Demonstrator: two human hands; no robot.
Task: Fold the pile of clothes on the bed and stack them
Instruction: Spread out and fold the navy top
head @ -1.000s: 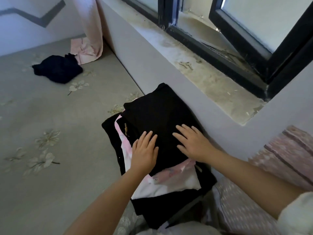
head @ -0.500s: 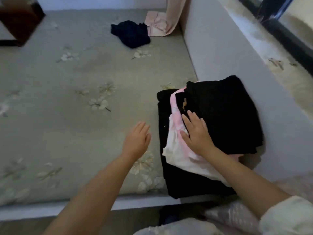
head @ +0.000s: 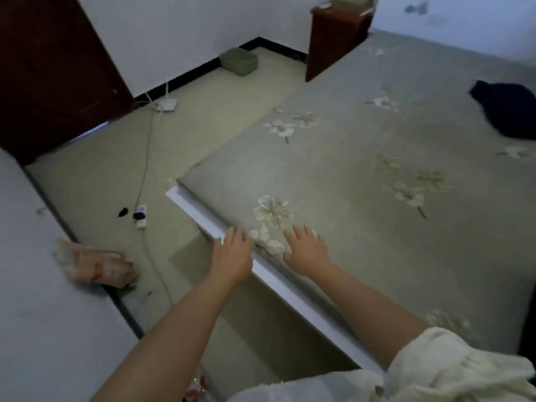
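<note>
Grey floral bed (head: 362,175): left hand (head: 232,253) and right hand (head: 306,250) empty, fingers spread, at near edge. Dark garment (head: 504,111) at far side likely next; needs long reach.

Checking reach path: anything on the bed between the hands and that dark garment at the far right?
Nothing visible. Between the left hand, right hand and the dark garment lies only bare floral bedcover.

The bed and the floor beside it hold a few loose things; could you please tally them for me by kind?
Dark garment on the bed: 1
Green cushion on the floor: 1
Power strips, one near the door and one near the bed corner: 2
Crumpled bag by the wall: 1
Total: 5
</note>
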